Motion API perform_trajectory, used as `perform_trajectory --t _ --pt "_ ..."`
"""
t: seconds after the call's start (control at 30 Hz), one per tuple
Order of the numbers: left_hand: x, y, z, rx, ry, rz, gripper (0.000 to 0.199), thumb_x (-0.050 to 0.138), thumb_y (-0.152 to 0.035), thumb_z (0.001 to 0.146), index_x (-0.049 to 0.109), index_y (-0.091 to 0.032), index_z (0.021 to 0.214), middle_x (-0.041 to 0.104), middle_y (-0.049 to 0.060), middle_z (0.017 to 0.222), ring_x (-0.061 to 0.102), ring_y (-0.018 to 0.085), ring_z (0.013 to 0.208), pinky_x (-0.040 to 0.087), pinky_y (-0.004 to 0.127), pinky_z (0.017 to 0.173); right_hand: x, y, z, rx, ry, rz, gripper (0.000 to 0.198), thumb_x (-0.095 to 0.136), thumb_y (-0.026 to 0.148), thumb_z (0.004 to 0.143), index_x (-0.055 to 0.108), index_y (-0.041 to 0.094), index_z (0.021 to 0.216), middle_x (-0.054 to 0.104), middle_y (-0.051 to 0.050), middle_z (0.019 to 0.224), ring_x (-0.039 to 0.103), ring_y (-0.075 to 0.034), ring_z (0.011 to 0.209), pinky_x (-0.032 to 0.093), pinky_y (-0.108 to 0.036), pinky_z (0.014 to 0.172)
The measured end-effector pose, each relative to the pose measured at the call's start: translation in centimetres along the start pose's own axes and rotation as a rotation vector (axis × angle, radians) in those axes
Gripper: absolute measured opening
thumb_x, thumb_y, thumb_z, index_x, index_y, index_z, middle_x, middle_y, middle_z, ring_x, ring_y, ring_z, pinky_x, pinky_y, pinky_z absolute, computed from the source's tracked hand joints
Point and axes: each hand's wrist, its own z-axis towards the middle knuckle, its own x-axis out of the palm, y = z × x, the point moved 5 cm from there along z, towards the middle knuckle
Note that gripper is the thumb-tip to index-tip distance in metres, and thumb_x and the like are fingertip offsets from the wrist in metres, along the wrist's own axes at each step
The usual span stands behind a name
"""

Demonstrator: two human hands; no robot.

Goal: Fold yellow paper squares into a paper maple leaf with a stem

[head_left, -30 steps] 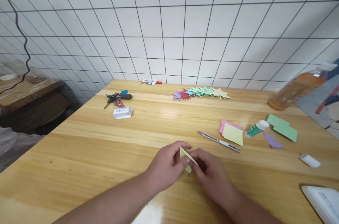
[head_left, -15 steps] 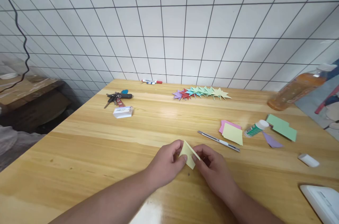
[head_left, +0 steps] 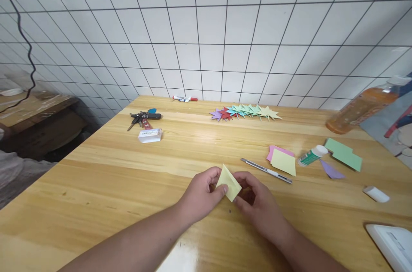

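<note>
A folded piece of yellow paper [head_left: 230, 182] is held up just above the wooden table, its point facing away from me. My left hand [head_left: 206, 190] pinches its left side, thumb on the front face and fingers behind. On the right side, my right hand [head_left: 254, 197] grips the lower right edge between thumb and fingers, with some fingertips hidden behind the paper. Beyond my right hand lies a slim utility knife [head_left: 266, 170]. Past that sit a yellow sheet [head_left: 283, 163] and a pink sheet [head_left: 273, 151], partly overlapping.
A glue stick [head_left: 313, 155], green sheets [head_left: 344, 155], a purple piece [head_left: 331, 170] and an eraser [head_left: 376, 194] lie right. Folded paper stars [head_left: 246, 112] line the back, near a marker [head_left: 185, 98]. Keys [head_left: 143, 118] and a small box [head_left: 150, 135] lie left; a bottle [head_left: 360, 107] stands back right.
The yellow paper's near flap has closed flatter, so it now shows a diamond-shaped face. My right thumb has shifted down to its lower edge.
</note>
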Motion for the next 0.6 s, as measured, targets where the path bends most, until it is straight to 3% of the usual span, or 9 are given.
perform_trajectory --t 0.17,0.27,0.33,0.47,0.6 --pt "0.1 -0.1 0.0 -0.013 0.005 -0.011 0.015 0.054 -0.017 0.078 0.055 -0.015 0.093 0.066 0.004 0.085 0.062 0.018 0.080 0.045 0.026 0.068 -0.1 -0.3 0.1 0.005 -0.016 -0.010 0.022 0.056 0.017 0.075 0.058 0.020 0.097 0.062 -0.002 0.087 0.056 -0.013 0.068 0.047 -0.025 0.059" --pt "0.0 -0.4 0.0 -0.030 0.006 -0.063 0.016 0.056 -0.017 0.078 0.054 -0.014 0.094 0.065 0.004 0.083 0.061 0.017 0.076 0.044 0.025 0.066 -0.5 -0.5 -0.2 -0.044 -0.102 -0.002 0.047 0.055 0.012 0.073 0.046 0.025 0.117 0.058 -0.005 0.109 0.056 -0.013 0.070 0.048 -0.023 0.054" --pt "-0.1 -0.6 0.0 -0.031 0.016 -0.109 0.018 0.056 -0.017 0.078 0.053 -0.014 0.095 0.065 0.005 0.085 0.061 0.016 0.078 0.044 0.025 0.069 -0.7 -0.4 -0.5 -0.124 -0.149 -0.023 0.052 0.053 0.010 0.073 0.042 0.029 0.120 0.045 -0.008 0.128 0.058 -0.013 0.078 0.050 -0.024 0.055" --pt "-0.1 -0.9 0.1 -0.020 0.051 -0.189 0.019 0.059 -0.019 0.077 0.054 -0.014 0.095 0.064 0.004 0.083 0.060 0.015 0.077 0.043 0.024 0.069 -0.5 0.3 -0.8 -0.308 -0.077 -0.216 0.033 0.045 0.006 0.078 0.060 0.028 0.097 0.028 -0.005 0.141 0.058 -0.016 0.091 0.053 -0.029 0.067" --pt "-0.1 -0.7 0.2 -0.023 0.047 -0.246 0.019 0.062 -0.021 0.076 0.055 -0.013 0.091 0.063 0.002 0.080 0.059 0.014 0.073 0.042 0.022 0.065 -0.5 0.9 -1.0 -0.447 -0.112 -0.394 0.040 0.041 0.005 0.082 0.063 0.031 0.102 0.023 -0.003 0.144 0.054 -0.019 0.104 0.053 -0.034 0.077"
